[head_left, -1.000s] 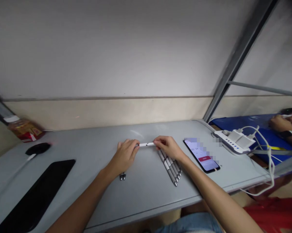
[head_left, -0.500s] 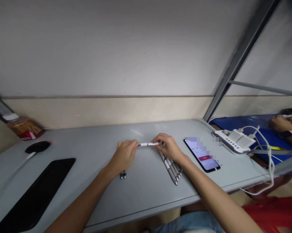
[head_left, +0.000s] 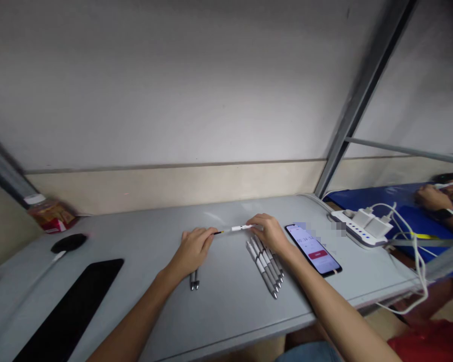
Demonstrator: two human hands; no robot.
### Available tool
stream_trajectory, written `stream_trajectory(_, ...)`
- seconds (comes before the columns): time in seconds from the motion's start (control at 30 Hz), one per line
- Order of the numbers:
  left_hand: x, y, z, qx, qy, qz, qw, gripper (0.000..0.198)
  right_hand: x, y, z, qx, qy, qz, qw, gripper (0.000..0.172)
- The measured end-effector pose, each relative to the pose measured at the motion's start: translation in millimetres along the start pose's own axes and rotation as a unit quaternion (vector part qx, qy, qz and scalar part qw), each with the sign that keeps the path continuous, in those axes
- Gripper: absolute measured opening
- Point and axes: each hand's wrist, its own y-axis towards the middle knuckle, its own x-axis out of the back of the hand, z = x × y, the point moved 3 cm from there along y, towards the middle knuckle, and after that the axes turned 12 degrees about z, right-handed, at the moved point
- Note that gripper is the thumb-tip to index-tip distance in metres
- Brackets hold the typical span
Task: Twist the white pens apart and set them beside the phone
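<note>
My left hand [head_left: 196, 246] is closed, pinching a thin dark pen refill [head_left: 218, 233] with a yellowish bit at its right end. My right hand [head_left: 266, 232] grips a white pen barrel [head_left: 239, 228] level with it, just above the table. A pale, blurred stretch lies between refill and barrel; whether they touch is hard to tell. Below my right hand, several white and grey pens [head_left: 266, 269] lie side by side, their upper ends partly covered by it. Two dark pen parts with silver tips [head_left: 194, 282] lie below my left wrist, partly hidden.
On the grey table [head_left: 226, 311], a lit phone [head_left: 314, 251] and a white power strip [head_left: 358, 229] with cables lie right. A black slab [head_left: 75, 306], a round black pad [head_left: 68, 244] and a bottle [head_left: 53, 216] are left. Another person's hand [head_left: 433, 198] is far right.
My hands have drawn slightly apart, and the dark refill with its yellowish bit now shows between the left fingers and the white barrel. The camera view has shifted a little.
</note>
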Motion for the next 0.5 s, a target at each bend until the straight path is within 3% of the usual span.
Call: stream_trajectory(0.5, -0.6, -2.5, -16.2, -0.010, -0.008, 0.011, 1.000, 0.028, -5.8, 1.5, 30.1, 0.073, 0.056, 0.015, 0.996, 0.017)
